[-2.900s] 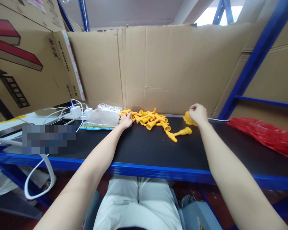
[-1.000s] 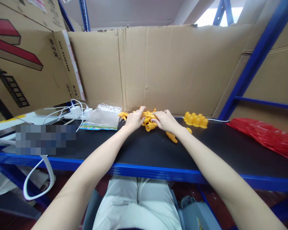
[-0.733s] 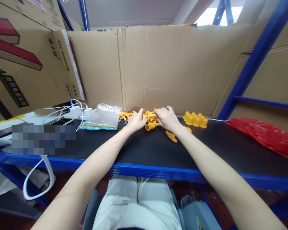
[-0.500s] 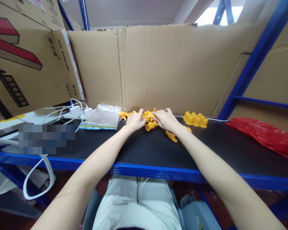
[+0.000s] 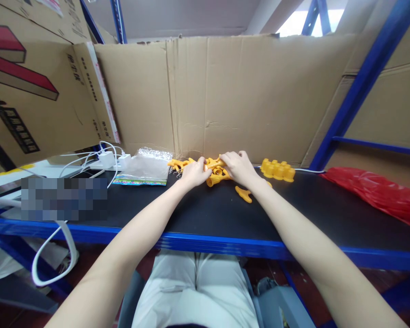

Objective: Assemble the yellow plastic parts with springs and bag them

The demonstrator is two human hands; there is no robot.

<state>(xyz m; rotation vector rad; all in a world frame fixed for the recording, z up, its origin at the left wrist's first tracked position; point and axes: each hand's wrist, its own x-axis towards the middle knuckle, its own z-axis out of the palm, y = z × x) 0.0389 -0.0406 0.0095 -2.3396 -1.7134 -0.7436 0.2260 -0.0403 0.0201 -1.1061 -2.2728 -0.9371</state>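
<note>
The left hand (image 5: 193, 172) and the right hand (image 5: 237, 167) are both far out on the black table with the blue front edge (image 5: 208, 214). They meet over a small heap of yellow-orange plastic horn-shaped pieces (image 5: 212, 181) that lies near the back of the table, right in front of the big brown cardboard wall (image 5: 239, 95).

The fingers of both hands are curled in. Between them they pinch one long yellow piece (image 5: 214, 164), the left grip on its left end and the right grip on its right end. That piece is held just above the heap. More of the heap pokes out to the left of the left hand.

One loose yellow piece (image 5: 243, 194) lies flat on the table just below the right wrist, a bit apart from the heap. To the right of the right hand stands a tight bunch of little yellow cup shapes (image 5: 278, 169), close to the wall.

To the left of the heap lies a crinkly clear plastic bag (image 5: 149, 166). Further left are two white plug blocks (image 5: 106, 159) with white cords. A thick white cable (image 5: 54, 255) loops down below the table on the left. Far to the right, a red plastic bag (image 5: 379, 193) lies on the table beside a blue metal post (image 5: 362, 86). The person's white trousers (image 5: 194, 291) show under the table edge.
</note>
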